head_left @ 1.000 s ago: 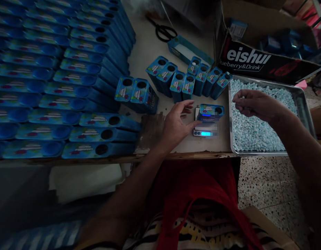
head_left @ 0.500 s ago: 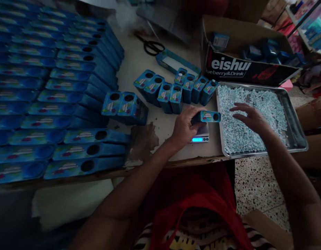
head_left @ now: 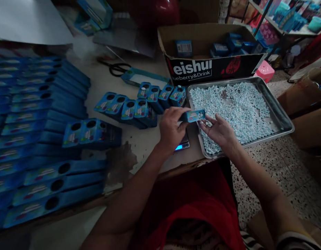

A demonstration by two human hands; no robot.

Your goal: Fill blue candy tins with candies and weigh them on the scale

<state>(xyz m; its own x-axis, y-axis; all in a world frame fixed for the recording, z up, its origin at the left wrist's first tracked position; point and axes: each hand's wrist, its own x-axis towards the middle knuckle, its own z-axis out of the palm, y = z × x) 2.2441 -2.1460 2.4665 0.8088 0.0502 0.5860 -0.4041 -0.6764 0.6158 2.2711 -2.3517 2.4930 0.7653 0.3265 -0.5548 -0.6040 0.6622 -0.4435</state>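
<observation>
My left hand [head_left: 171,129] grips a small blue candy box [head_left: 193,116] by its sides, above a digital scale [head_left: 185,143] with a lit blue display. The box's printed top faces up, and pale pieces show at its round hole. Right beside that hole is my right hand [head_left: 222,134], palm up and fingers cupped, with a few pale candies [head_left: 208,123] on the fingers. Under and behind it lies a metal tray [head_left: 286,119] spread with white and light blue candies [head_left: 243,111]. Part of the scale is hidden by my left hand.
Several blue boxes [head_left: 129,110] stand upright past my left hand, two more [head_left: 91,133] nearer. Rows of them [head_left: 69,100] fill the left side. Scissors [head_left: 118,69], an open blue carton [head_left: 147,77] and a black cardboard box [head_left: 214,69] lie farther back.
My right hand has come left from over the tray to the box's hole and turned palm up, with candies on its fingers. My left hand still holds the box. The view has shifted right.
</observation>
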